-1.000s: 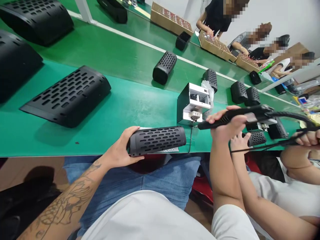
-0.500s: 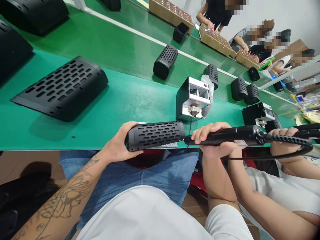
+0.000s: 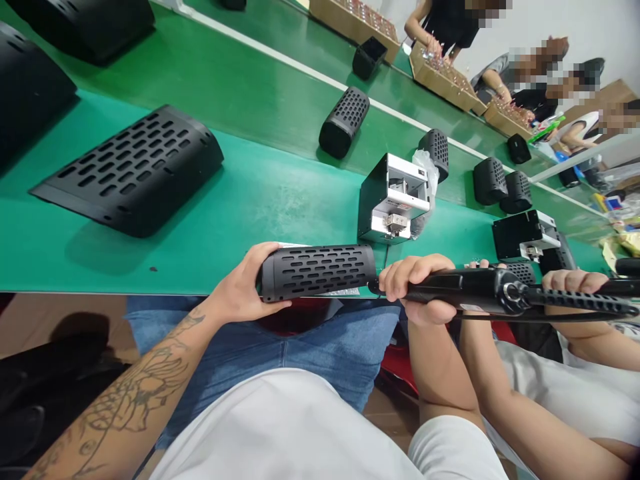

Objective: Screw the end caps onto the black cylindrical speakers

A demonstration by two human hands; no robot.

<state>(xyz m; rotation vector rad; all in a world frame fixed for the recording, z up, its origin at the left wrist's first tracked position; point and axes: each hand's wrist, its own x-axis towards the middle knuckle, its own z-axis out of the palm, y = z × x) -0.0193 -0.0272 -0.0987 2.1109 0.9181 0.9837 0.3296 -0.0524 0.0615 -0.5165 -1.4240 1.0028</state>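
My left hand [image 3: 250, 283] is closed round the left end of a black perforated housing [image 3: 320, 270], which lies sideways at the table's front edge. In my right hand [image 3: 423, 287] is a black electric screwdriver [image 3: 465, 287], held nearly level. Its tip meets the right end of the housing, though my fingers partly hide the contact. A coiled black cable [image 3: 580, 301] leaves the tool's rear to the right. Under the housing shows a bit of clear bubble wrap [image 3: 345, 291].
A silver and black screw feeder [image 3: 393, 200] stands beyond my right hand. A larger perforated housing [image 3: 135, 170] lies at left. Further housings [image 3: 345, 122] rest on the green belt. At right a co-worker's hand [image 3: 573, 281] holds another tool.
The screwdriver has turned in my right hand and its rear has dropped slightly. The whole view has shifted a little; the housing stays in my left hand.
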